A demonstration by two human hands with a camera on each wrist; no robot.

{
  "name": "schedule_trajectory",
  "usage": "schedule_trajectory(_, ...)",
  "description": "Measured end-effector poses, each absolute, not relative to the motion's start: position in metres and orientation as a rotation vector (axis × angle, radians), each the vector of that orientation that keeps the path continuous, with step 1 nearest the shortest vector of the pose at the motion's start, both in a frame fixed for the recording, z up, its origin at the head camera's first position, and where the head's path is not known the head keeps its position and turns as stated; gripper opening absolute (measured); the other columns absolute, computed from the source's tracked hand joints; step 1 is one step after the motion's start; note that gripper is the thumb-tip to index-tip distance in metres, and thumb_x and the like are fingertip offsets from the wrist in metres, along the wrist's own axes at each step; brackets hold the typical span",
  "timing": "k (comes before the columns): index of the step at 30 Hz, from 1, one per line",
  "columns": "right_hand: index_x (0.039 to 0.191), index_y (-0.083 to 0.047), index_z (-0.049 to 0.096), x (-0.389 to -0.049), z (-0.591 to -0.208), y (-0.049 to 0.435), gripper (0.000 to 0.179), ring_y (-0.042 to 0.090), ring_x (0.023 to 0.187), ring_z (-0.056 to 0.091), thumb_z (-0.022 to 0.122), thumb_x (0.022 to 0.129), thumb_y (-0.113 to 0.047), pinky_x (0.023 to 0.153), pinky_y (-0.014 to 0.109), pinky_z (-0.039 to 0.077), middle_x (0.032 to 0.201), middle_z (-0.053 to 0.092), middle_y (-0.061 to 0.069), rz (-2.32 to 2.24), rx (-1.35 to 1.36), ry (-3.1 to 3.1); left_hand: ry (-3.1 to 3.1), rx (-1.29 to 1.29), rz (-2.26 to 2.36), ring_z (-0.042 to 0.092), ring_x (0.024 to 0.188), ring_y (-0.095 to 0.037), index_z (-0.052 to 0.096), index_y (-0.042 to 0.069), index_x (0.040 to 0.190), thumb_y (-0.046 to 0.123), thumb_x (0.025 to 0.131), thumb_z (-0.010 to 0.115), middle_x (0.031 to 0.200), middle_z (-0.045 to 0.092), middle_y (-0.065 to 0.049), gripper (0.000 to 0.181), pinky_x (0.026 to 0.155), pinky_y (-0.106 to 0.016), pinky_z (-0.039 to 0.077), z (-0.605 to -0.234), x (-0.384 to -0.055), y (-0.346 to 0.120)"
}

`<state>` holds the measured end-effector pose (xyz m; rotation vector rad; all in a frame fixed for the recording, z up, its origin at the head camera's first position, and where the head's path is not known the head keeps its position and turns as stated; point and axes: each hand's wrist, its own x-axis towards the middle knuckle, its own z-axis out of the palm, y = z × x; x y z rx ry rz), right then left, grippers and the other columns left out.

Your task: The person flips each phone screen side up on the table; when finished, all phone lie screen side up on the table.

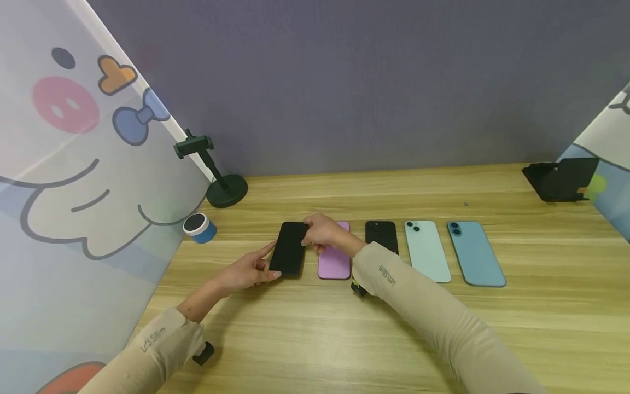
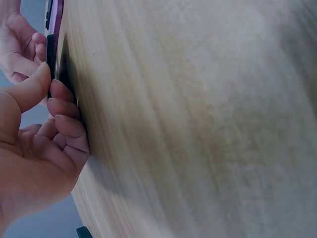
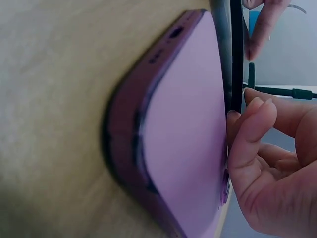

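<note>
A black phone [image 1: 287, 249], dark face up, is held between both hands at the left end of a row of phones. My left hand [image 1: 248, 269] pinches its lower left part, thumb on top and fingers beneath, as the left wrist view shows. At the upper right edge, my right hand [image 1: 322, 232] grips the same phone with thumb and fingers. A dark shadow lies under the phone in the left wrist view. Partly covered by the right hand is a purple phone [image 1: 334, 265], back up on the table; it fills much of the right wrist view [image 3: 183, 109].
Right of the purple phone lie a black phone [image 1: 380, 232], partly behind the right sleeve, a pale green phone [image 1: 428, 251] and a blue phone [image 1: 476, 254]. A dark green stand [image 1: 226, 190] and a blue-white jar [image 1: 200, 229] are at left; a black holder [image 1: 561, 179] is far right.
</note>
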<state>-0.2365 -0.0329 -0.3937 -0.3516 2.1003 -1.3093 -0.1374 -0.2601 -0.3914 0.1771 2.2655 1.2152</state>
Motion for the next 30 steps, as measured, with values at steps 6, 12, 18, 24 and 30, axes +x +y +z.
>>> schedule_trajectory(6,0.157,-0.004,0.032,-0.234,-0.394,-0.035,0.08,0.01,0.041,0.048,0.072,0.087,0.0,0.043,0.022,0.046,0.053,0.048,0.001,-1.256,-0.362,2.157,2.319,0.18,1.168,0.037,0.053,-0.011,0.004,0.01,0.162,0.025,0.097,0.068,0.067,0.047,0.001,0.093,0.049,-0.023,0.031,-0.395,-0.136,-0.259)
schedule_trajectory(12,0.156,-0.006,0.034,-0.233,-0.392,-0.037,0.08,0.011,0.041,0.049,0.073,0.086,0.0,0.042,0.022,0.047,0.053,0.05,0.002,-1.218,-0.352,2.198,2.387,0.18,1.084,0.042,0.055,-0.012,0.007,0.013,0.163,0.028,0.096,0.069,0.068,0.049,0.001,0.092,0.05,-0.025,0.036,-0.395,-0.136,-0.256)
schedule_trajectory(18,0.156,-0.006,0.036,-0.235,-0.392,-0.038,0.079,0.012,0.042,0.051,0.073,0.086,0.001,0.042,0.023,0.047,0.061,0.059,0.007,-1.195,-0.34,2.245,2.487,0.215,0.977,0.045,0.057,-0.013,0.01,0.009,0.162,0.03,0.095,0.071,0.068,0.051,0.001,0.093,0.052,-0.026,0.037,-0.394,-0.139,-0.252)
schedule_trajectory(24,0.155,-0.006,0.036,-0.235,-0.39,-0.039,0.08,0.013,0.045,0.052,0.073,0.085,0.0,0.045,0.024,0.05,0.07,0.061,0.008,-1.143,-0.358,2.279,2.51,0.19,0.941,0.045,0.057,-0.013,0.012,0.009,0.162,0.031,0.093,0.073,0.067,0.052,0.001,0.094,0.053,-0.026,0.037,-0.394,-0.139,-0.249)
schedule_trajectory(30,0.155,-0.006,0.037,-0.234,-0.388,-0.041,0.078,0.012,0.044,0.049,0.073,0.086,-0.001,0.045,0.024,0.05,0.063,0.057,0.006,-1.097,-0.373,2.306,2.571,0.187,0.822,0.045,0.059,-0.012,0.017,0.01,0.162,0.035,0.091,0.075,0.066,0.053,0.002,0.095,0.058,-0.026,0.037,-0.392,-0.139,-0.245)
